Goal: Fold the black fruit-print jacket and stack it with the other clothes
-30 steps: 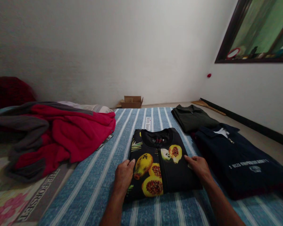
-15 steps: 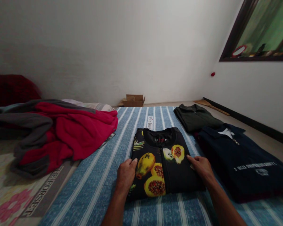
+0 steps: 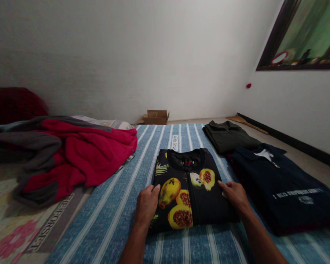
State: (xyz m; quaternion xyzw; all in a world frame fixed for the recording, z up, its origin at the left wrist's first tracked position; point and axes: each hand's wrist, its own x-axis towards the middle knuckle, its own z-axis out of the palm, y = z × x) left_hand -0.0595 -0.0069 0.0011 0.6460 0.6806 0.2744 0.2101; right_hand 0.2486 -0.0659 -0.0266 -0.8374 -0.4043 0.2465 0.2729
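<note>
A folded black jacket (image 3: pixel 206 205) with a papaya print and a front zip lies on the blue striped sheet (image 3: pixel 121 190), collar away from me. My left hand (image 3: pixel 147 203) grips its left edge, thumb on top and fingers tucked out of sight. On the opposite edge, my right hand (image 3: pixel 233 196) pinches the cloth the same way, the fingertips hidden beneath. To the right sits a folded navy zip-collar top (image 3: pixel 291 183) with white lettering, stacked on dark red cloth. Behind it is a folded dark green garment (image 3: pixel 229 137).
On the left a crumpled red and grey fleece (image 3: pixel 90 157) spreads over a floral cover (image 3: pixel 13 231). An open cardboard box (image 3: pixel 156 117) stands by the back wall (image 3: pixel 143 55). A dark red bundle (image 3: pixel 15 106) is at far left. A window (image 3: pixel 305 36) is at upper right.
</note>
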